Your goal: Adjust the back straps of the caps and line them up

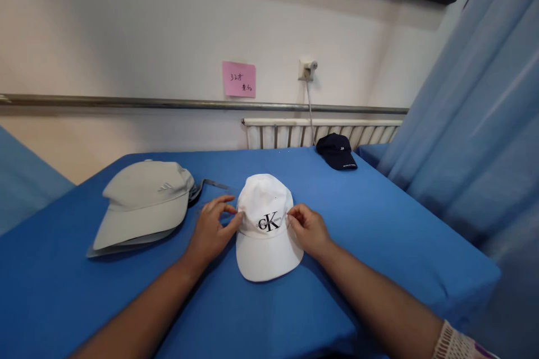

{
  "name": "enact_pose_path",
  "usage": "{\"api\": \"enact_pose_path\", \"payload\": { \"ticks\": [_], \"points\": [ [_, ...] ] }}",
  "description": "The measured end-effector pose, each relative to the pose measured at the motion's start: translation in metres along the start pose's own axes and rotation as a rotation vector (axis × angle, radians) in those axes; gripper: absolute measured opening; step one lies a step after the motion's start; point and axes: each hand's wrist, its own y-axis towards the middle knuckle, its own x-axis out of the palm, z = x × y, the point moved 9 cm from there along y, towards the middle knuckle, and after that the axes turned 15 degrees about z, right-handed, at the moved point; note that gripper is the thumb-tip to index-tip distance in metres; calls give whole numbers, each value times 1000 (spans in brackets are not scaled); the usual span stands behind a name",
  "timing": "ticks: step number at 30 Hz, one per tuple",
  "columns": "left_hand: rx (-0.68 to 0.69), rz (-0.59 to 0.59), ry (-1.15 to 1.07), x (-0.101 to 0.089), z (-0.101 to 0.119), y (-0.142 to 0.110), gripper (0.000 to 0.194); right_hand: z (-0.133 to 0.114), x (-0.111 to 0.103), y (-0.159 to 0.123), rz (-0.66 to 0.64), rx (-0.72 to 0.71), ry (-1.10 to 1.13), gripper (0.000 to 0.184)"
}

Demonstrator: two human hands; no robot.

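A white baseball cap [264, 202] with black "CK" lettering lies on the blue-covered table, its brim toward me. At the cap's left side, my left hand [215, 227] has thumb and index finger closed on the edge of the crown, the other fingers slightly raised. My right hand [309, 230] pinches the opposite side of the crown, fingers curled in. The cap's back and underside are hidden. To the left of my left hand sits a stack of light grey caps [145, 202], with a dark strap [206, 184] trailing from it.
A navy cap [337, 150] lies at the table's far right corner. Blue curtains [467, 101] hang on the right. Behind the blue table [379, 247] are a metal rail [168, 102], a radiator [282, 133], a plugged-in socket [306, 70] and a pink note [239, 79].
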Motion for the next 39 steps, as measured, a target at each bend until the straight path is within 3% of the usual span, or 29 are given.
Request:
{"api": "enact_pose_path", "payload": {
  "ticks": [3,6,13,19,28,39],
  "points": [
    [256,87,75,-11,33,-4,19,-27,-2,-7,18,-210,-3,10],
    [431,33,139,-6,57,-13,21,-41,1,-13,-17,-293,14,12],
    [592,22,229,2,78,-20,17,-40,9,-14,-61,-304,1,13],
    [652,53,211,4,84,-21,16,-45,8,-12,-57,-335,-25,15],
    [696,163,101,-8,96,-25,11,-65,12,-22,-8,-512,-230,20],
    [603,70,72,-2,83,-25,11,-77,-8,-29,-11,-494,-112,9]
  ]
}}
